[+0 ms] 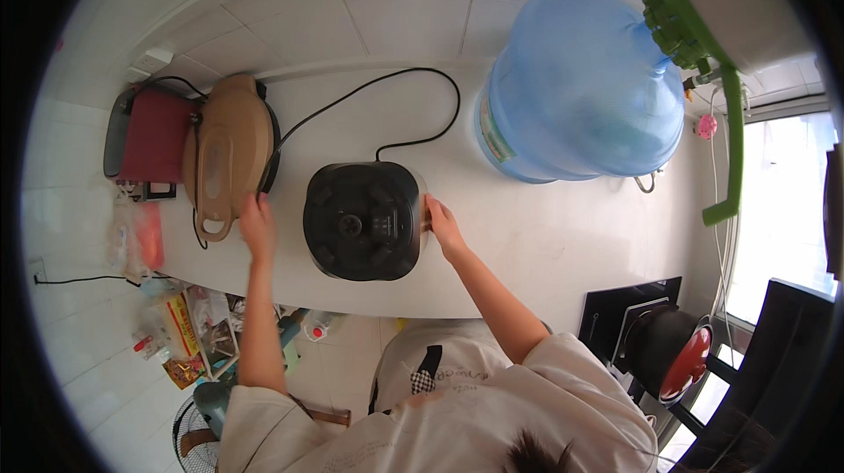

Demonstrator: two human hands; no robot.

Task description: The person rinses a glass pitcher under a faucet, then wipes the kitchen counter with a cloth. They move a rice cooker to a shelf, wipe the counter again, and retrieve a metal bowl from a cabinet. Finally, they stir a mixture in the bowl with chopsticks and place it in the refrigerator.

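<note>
A squarish black electrical appliance (362, 222) sits on the white countertop (521, 249) in front of me. Its upward face has a round centre and a small label, and may be its underside. My right hand (443, 226) grips its right side, with the fingertips partly hidden. From its back edge a black power cord (422, 69) loops away and returns leftward. My left hand (257, 226) pinches that cord near its far end; the plug is not visible. Right beside my left hand is a tan electric baking pan (227, 150), standing on its side.
A red toaster-like appliance (155, 137) stands far left. A large blue water bottle (580, 84) occupies the back right, near a green-handled fixture (725, 143). Right of me are a black pot (653, 348) and a dark panel (593, 315). A cluttered shelf (217, 341) and a fan (191, 433) are lower left.
</note>
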